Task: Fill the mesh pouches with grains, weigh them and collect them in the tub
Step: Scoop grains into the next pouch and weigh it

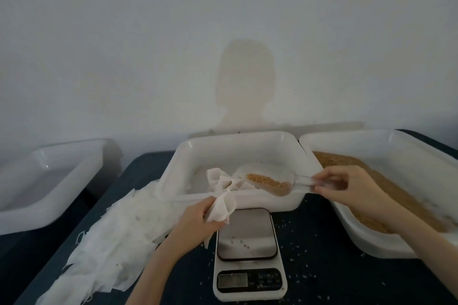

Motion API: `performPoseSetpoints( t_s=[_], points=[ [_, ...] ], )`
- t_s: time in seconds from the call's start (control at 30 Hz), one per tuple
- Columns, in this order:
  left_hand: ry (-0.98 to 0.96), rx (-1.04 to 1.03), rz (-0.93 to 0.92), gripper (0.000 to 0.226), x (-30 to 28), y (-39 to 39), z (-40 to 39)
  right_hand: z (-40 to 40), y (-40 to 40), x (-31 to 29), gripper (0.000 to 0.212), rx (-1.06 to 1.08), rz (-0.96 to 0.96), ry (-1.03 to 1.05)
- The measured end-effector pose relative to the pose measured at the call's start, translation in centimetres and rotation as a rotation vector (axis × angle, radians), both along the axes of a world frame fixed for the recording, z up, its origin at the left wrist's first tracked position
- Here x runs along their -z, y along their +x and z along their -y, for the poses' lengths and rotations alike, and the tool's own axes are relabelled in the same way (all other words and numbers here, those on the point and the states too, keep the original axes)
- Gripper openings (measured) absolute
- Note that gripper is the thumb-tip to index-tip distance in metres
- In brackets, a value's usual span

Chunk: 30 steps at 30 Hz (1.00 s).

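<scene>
My left hand [198,218] grips a white mesh pouch [221,207] above the near rim of the middle white tub [173,168], its mouth turned toward a clear scoop [272,184]. My right hand [347,186] pinches the scoop's handle; the scoop is loaded with brown grains and its tip is close to the pouch mouth. A few white pouches lie inside the middle tub. The right tub [371,146] holds a bed of brown grains [359,195]. A digital scale [247,250] stands below the hands with a bare steel platform.
A heap of flat empty mesh pouches [111,242] lies left of the scale on the dark blue table [322,255]. Another white tub [49,181] sits at the far left. Loose grains are scattered on the table around the scale. A pale wall stands behind.
</scene>
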<state>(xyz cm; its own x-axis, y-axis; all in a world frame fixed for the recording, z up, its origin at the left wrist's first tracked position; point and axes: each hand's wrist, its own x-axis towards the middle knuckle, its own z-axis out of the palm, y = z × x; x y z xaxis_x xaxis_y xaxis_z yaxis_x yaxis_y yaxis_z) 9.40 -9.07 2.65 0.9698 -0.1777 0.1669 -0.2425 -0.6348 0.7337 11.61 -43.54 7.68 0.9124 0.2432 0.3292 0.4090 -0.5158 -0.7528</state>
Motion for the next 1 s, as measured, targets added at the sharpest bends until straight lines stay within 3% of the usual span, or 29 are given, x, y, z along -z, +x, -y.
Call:
performPoseSetpoints(
  t_s=[0.2,0.47,0.8,1.0],
  points=[
    [0.000,0.001,-0.007,0.031,0.2,-0.3,-0.3,-1.0,-1.3,-0.2,0.022,-0.140,-0.040,-0.076],
    [0.052,0.023,-0.018,0.038,0.5,-0.4,0.0,-2.0,-1.5,-0.7,0.026,-0.158,-0.043,-0.149],
    [0.252,0.040,0.053,0.066,0.4,-0.3,1.3,-3.2,-0.7,-1.2,0.021,-0.197,-0.049,-0.256],
    [0.222,0.119,-0.068,0.075,0.5,-0.4,1.4,-3.5,0.0,-1.9,0.022,-0.208,-0.064,-0.271]
  ],
)
